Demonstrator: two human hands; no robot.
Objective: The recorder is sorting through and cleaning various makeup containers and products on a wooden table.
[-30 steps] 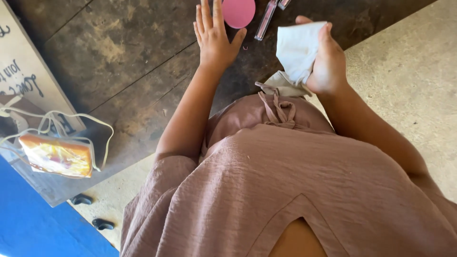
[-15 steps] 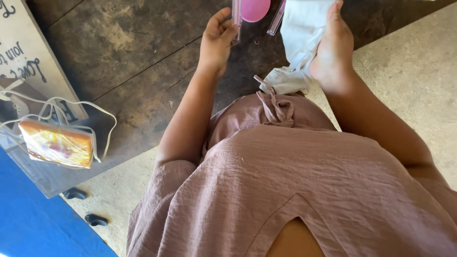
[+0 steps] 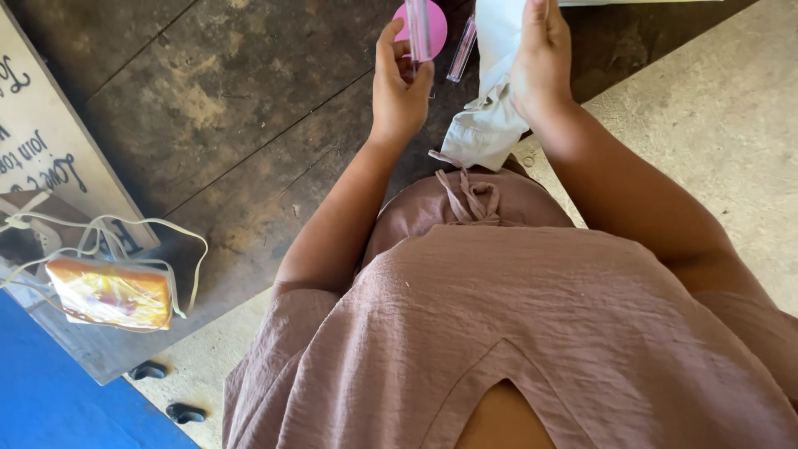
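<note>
Orange packet (image 3: 110, 293) with cream cord (image 3: 141, 229), lettered board (image 3: 50, 158), dark tabletop (image 3: 208, 108)

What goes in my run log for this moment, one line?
left hand: holds clear pink tube | right hand: grips white cloth | surface: dark wooden table

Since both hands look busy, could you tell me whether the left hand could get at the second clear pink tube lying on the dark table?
Probably not at once: the left hand already holds a tube; the second tube lies uncovered nearby.

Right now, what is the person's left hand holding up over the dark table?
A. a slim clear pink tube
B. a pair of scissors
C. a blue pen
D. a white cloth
A: the left hand pinches a slim clear pink tube, while the right hand grips the white cloth.
</note>
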